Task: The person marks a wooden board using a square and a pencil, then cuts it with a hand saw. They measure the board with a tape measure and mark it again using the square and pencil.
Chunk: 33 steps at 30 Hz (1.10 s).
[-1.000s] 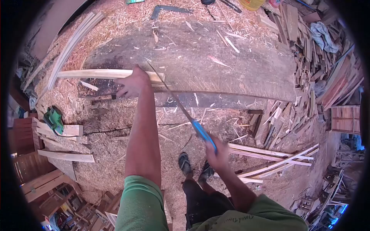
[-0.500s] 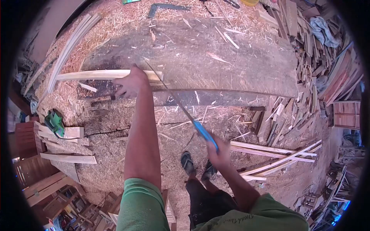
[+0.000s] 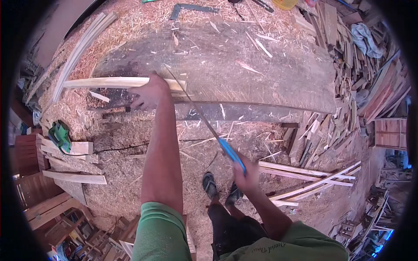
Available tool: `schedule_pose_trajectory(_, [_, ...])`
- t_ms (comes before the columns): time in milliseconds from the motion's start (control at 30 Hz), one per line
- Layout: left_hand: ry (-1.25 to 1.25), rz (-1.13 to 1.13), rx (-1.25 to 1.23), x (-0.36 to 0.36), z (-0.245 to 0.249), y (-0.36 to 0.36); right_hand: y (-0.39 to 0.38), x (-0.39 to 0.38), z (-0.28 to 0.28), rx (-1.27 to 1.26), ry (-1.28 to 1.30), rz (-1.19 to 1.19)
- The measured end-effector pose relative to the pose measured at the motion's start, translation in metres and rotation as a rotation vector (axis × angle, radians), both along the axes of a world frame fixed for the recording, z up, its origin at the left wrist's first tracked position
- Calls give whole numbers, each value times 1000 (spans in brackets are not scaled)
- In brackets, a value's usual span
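Note:
My left hand (image 3: 153, 91) is closed over a pale wooden strip (image 3: 104, 82) near its right end, pressing it onto a broad dark board. Some fingers extend below the strip's near edge. In my right hand (image 3: 246, 174) is the blue handle of a handsaw (image 3: 203, 116), gripped below and to the right of the board. The thin blade slants up and left across the strip, just right of my left hand, its tip beyond the strip's far edge. Whether the teeth have cut into the wood cannot be made out.
The weathered board (image 3: 261, 82) carries splinters and offcuts. A curved strip bundle (image 3: 82, 50) lies at left, a metal square (image 3: 176, 11) at the far side. A green power tool (image 3: 60, 135) with a black cord sits at left. Crossed strips (image 3: 313, 176) and scrap piles lie right.
The view has shifted slightly. My left hand stays on the strip, and the saw remains across it, with only a small movement of the saw and my right hand.

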<state>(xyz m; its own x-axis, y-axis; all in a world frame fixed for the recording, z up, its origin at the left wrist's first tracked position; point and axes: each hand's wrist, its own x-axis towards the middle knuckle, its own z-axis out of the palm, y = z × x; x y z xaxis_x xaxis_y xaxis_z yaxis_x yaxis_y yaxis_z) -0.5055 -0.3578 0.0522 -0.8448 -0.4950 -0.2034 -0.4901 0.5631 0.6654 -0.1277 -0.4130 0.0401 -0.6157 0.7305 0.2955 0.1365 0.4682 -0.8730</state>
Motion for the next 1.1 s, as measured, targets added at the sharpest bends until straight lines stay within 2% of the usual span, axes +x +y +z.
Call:
schedule_pose_trajectory(67, [6,3,0,-2,-2,0,-13,39,-1,-123,6,52])
schedule_pose_trajectory(100, [-2,-2,-7,-1,-1,-1,-11,30,1,-121,-48,47])
schedule_pose_trajectory(167, [-16,-15,-22,2,4,0,9,-27,1,-109,-135,34])
schedule_pose_trajectory(233, [-35,-11,-33,4,11,1,32,-101,-8,-211,-89,14])
schedule_pose_trajectory(300, [-30,-13,-14,3,12,-1,42,-138,15,-203,-4,42])
schedule_pose_trajectory(400, [-31,-17,-12,5,13,-2,29,-99,15,-194,-112,16])
schedule_pose_trajectory(500, [-14,-7,-4,2,5,-1,-2,16,3,-165,-72,42])
schedule_pose_trajectory(567, [-5,-6,8,-3,4,1,-7,27,-2,-156,-54,52])
schedule_pose_trajectory(667, [-21,-11,-21,4,10,1,12,-28,-8,-167,-171,18])
schedule_pose_trajectory(700, [-29,-8,-24,6,11,0,27,-71,-1,-215,-208,14])
schedule_pose_trajectory(767, [-28,1,-17,4,14,1,41,-128,8,-183,-86,9])
schedule_pose_trajectory(867, [-53,1,-31,8,14,0,36,-119,19,-180,-70,22])
schedule_pose_trajectory(933, [-50,4,-44,1,8,1,16,-46,7,-239,-168,19])
schedule_pose_trajectory(1000, [2,1,-15,-2,0,2,-9,29,-6,-126,-60,13])
schedule_pose_trajectory(1100, [9,-8,-10,2,-8,-2,-13,36,8,-244,-128,16])
